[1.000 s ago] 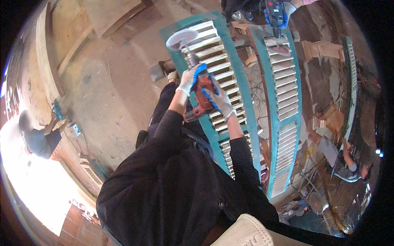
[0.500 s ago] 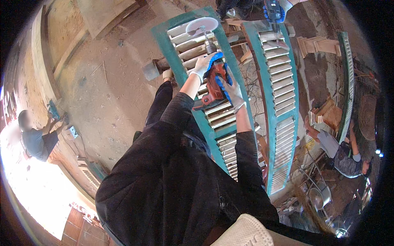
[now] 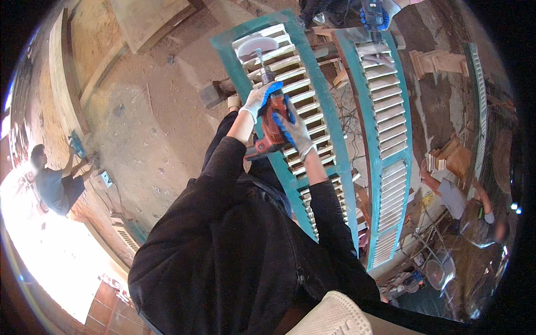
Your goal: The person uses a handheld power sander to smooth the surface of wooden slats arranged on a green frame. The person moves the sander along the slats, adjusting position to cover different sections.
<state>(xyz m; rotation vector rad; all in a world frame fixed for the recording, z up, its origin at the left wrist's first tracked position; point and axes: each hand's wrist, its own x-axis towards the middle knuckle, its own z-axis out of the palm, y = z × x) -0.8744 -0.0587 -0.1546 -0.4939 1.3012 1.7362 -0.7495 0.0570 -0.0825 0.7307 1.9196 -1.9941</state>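
Observation:
A red and black power drill (image 3: 274, 124) is gripped in both my gloved hands. My left hand (image 3: 261, 100) wraps round its front, just behind the chuck (image 3: 267, 73). Farther back on the body, my right hand (image 3: 295, 129) is closed round the drill's right side. A round pale disc (image 3: 258, 48), blurred as if spinning, sits on the drill's tip over the upper slats of a louvred shutter (image 3: 320, 84). The shutter has a green frame and pale bare slats. Whether the disc touches the slats I cannot tell.
A second green shutter (image 3: 365, 114) lies to the right; at its far end a co-worker's blue-gloved hand (image 3: 375, 19) holds another power tool (image 3: 373, 12). Another person (image 3: 53, 181) works at the far left, and one (image 3: 474, 215) at the right. Wooden blocks (image 3: 438, 62) and cables lie around.
My hands have moved left and slightly nearer with the drill, and its disc has shifted left across the slats. The person at the right has changed posture.

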